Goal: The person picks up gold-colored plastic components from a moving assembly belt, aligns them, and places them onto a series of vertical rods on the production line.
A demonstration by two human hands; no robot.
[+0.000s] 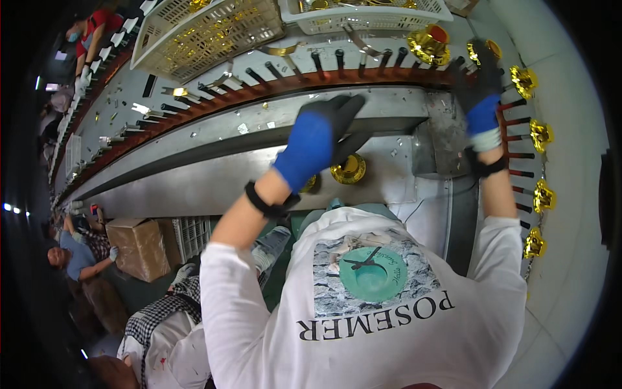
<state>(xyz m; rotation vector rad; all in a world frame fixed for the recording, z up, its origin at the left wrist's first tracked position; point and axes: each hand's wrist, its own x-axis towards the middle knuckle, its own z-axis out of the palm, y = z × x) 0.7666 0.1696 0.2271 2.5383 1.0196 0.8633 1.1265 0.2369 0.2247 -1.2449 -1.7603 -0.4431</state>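
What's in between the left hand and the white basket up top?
In the head view: a grey metal ledge, a reddish-brown rail with black pegs, and a silvery forked piece close to the white basket.

White long-sleeved shirt (pixel 395 350) with printed picture (pixel 372 275), black wristbands (pixel 264 206), blue-and-black gloves (pixel 310 144).

Single head-worn fisheye view, looking steeply down, wearer's white shirt (pixel 372 334) close at six o'clock, facing the curved row of black pegs (pixel 340 59) at twelve o'clock, reaching wide to a distant red-clad co-worker (pixel 103 23) at ten o'clock
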